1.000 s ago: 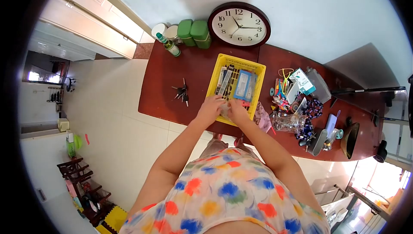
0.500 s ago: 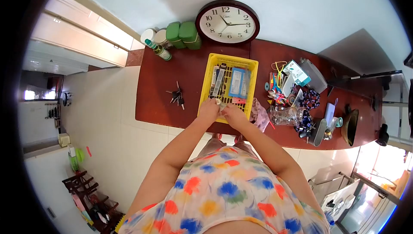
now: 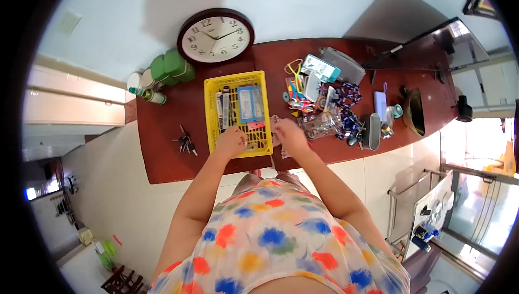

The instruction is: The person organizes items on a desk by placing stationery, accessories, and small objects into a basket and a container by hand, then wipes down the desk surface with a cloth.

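Observation:
My left hand is inside the near part of a yellow plastic basket, fingers curled. Something small and pale shows at its fingertips, too small to name. Just right of the basket, my right hand is over a patterned pink cloth; its bent fingertips are partly hidden, so I cannot tell whether they grip it. In the basket lie narrow boxed items, a blue-edged flat pack and a small pink piece.
Keys lie left of the basket. Behind stand a round clock, green canisters and a green bottle. To the right are scissors, a clear plastic jar, a grey case and a bowl.
My hands were together over the basket's near edge. Now they are apart: the left stays in the basket, the right has moved over the pink cloth. The camera view has shifted to the right.

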The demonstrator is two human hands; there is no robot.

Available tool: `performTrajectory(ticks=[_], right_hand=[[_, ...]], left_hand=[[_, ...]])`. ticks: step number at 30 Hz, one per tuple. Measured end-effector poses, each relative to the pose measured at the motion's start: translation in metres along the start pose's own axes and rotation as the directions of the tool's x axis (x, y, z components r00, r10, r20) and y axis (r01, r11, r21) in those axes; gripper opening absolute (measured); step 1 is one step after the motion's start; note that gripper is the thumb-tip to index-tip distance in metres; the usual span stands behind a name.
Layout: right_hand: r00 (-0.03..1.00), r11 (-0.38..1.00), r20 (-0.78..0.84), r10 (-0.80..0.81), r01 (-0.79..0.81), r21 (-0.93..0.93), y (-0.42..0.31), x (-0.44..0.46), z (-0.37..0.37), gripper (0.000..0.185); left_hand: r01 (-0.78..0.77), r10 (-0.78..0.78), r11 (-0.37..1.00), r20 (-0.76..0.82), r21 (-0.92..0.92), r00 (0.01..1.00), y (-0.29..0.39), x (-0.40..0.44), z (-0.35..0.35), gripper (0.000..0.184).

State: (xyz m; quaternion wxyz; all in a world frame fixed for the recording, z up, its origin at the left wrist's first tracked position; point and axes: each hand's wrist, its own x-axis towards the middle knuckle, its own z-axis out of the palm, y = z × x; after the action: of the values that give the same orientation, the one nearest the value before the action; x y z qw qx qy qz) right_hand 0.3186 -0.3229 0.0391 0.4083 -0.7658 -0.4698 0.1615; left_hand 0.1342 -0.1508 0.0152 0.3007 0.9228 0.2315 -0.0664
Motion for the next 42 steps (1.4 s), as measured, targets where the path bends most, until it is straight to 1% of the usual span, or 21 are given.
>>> performTrajectory(ticks=[2, 4, 5, 6, 8, 9, 12, 15, 18, 19, 20, 22, 23, 26, 30, 33, 36, 37, 39, 41, 42], right_hand=[[0.976, 0.994, -0.205, 0.077, -0.092, -0.066, 0.028, -0.005, -0.040, 0.012], [0.923, 0.952, -0.345, 0.173, -0.246, -0.181, 0.057, -0.020, -0.084, 0.021], [0.911, 0.916, -0.368, 0.184, -0.295, -0.273, 0.074, -0.030, -0.102, 0.026], [0.900, 0.869, -0.392, 0.190, -0.340, -0.359, 0.088, -0.036, -0.115, 0.032], [0.869, 0.771, -0.419, 0.263, -0.450, -0.451, 0.096, -0.041, -0.130, 0.042], [0.859, 0.727, -0.428, 0.279, -0.480, -0.490, 0.094, -0.040, -0.132, 0.046], [0.860, 0.655, -0.421, 0.290, -0.499, -0.567, 0.102, -0.032, -0.124, 0.043], [0.867, 0.636, -0.383, 0.320, -0.496, -0.592, 0.103, -0.027, -0.116, 0.036], [0.888, 0.677, -0.335, 0.315, -0.458, -0.576, 0.102, -0.028, -0.109, 0.029], [0.897, 0.696, -0.360, 0.258, -0.431, -0.574, 0.097, -0.028, -0.105, 0.025], [0.911, 0.740, -0.332, 0.243, -0.396, -0.544, 0.099, -0.029, -0.101, 0.025], [0.937, 0.813, -0.278, 0.213, -0.328, -0.481, 0.108, -0.034, -0.093, 0.025], [0.937, 0.882, -0.250, 0.244, -0.321, -0.344, 0.112, -0.036, -0.088, 0.025], [0.897, 0.893, -0.194, 0.397, -0.427, -0.145, 0.086, -0.043, -0.083, 0.028], [0.886, 0.890, -0.176, 0.428, -0.447, -0.087, 0.086, -0.045, -0.080, 0.027], [0.863, 0.878, -0.204, 0.462, -0.477, -0.032, 0.093, -0.043, -0.085, 0.023], [0.869, 0.905, -0.272, 0.413, -0.426, 0.013, 0.086, -0.038, -0.100, 0.024], [0.859, 0.891, -0.255, 0.444, -0.452, 0.028, 0.078, -0.035, -0.108, 0.025], [0.877, 0.909, -0.250, 0.410, -0.414, 0.039, 0.069, -0.030, -0.121, 0.026], [0.906, 0.938, -0.250, 0.342, -0.346, 0.030, 0.058, -0.024, -0.134, 0.029], [0.914, 0.944, -0.240, 0.328, -0.310, 0.110, 0.052, -0.020, -0.139, 0.030]], left_hand=[[-0.034, 0.030, 0.998, -0.089, -0.050, 0.996, 0.013, 0.009, -0.007, 0.005], [-0.034, 0.017, 0.993, -0.151, -0.111, 0.988, 0.041, 0.018, -0.031, 0.005], [-0.089, 0.057, 0.986, -0.215, -0.142, 0.975, 0.051, 0.023, -0.032, 0.008], [-0.115, 0.081, 0.982, -0.215, -0.152, 0.973, 0.059, 0.032, -0.030, 0.008], [-0.159, 0.121, 0.972, -0.214, -0.172, 0.969, 0.073, 0.049, -0.021, 0.009], [-0.206, 0.173, 0.968, -0.213, -0.142, 0.962, 0.082, 0.054, -0.018, 0.011], [-0.311, 0.267, 0.938, -0.255, -0.152, 0.929, 0.108, 0.065, -0.012, 0.012], [-0.338, 0.298, 0.928, -0.232, -0.154, 0.926, 0.122, 0.069, -0.010, 0.013], [-0.347, 0.308, 0.922, -0.219, -0.171, 0.926, 0.121, 0.070, -0.008, 0.014], [-0.330, 0.294, 0.925, -0.196, -0.189, 0.936, 0.120, 0.070, -0.009, 0.013], [-0.313, 0.280, 0.927, -0.172, -0.208, 0.944, 0.119, 0.069, -0.009, 0.013], [-0.296, 0.271, 0.925, -0.134, -0.238, 0.953, 0.119, 0.069, -0.009, 0.013], [-0.297, 0.275, 0.922, -0.121, -0.248, 0.954, 0.120, 0.070, -0.009, 0.014], [-0.329, 0.310, 0.901, -0.111, -0.284, 0.944, 0.124, 0.074, -0.001, 0.017], [-0.340, 0.333, 0.884, -0.080, -0.321, 0.940, 0.133, 0.080, 0.014, 0.023], [-0.307, 0.314, 0.896, -0.030, -0.321, 0.949, 0.136, 0.083, 0.019, 0.035], [-0.245, 0.271, 0.897, 0.020, -0.367, 0.962, 0.134, 0.089, 0.025, 0.053], [-0.271, 0.288, 0.898, -0.004, -0.347, 0.958, 0.139, 0.090, 0.021, 0.058], [-0.321, 0.322, 0.896, -0.050, -0.306, 0.946, 0.153, 0.093, 0.015, 0.067], [-0.381, 0.356, 0.863, -0.136, -0.332, 0.925, 0.168, 0.100, 0.012, 0.071], [-0.412, 0.371, 0.844, -0.181, -0.343, 0.911, 0.174, 0.105, 0.011, 0.073]])
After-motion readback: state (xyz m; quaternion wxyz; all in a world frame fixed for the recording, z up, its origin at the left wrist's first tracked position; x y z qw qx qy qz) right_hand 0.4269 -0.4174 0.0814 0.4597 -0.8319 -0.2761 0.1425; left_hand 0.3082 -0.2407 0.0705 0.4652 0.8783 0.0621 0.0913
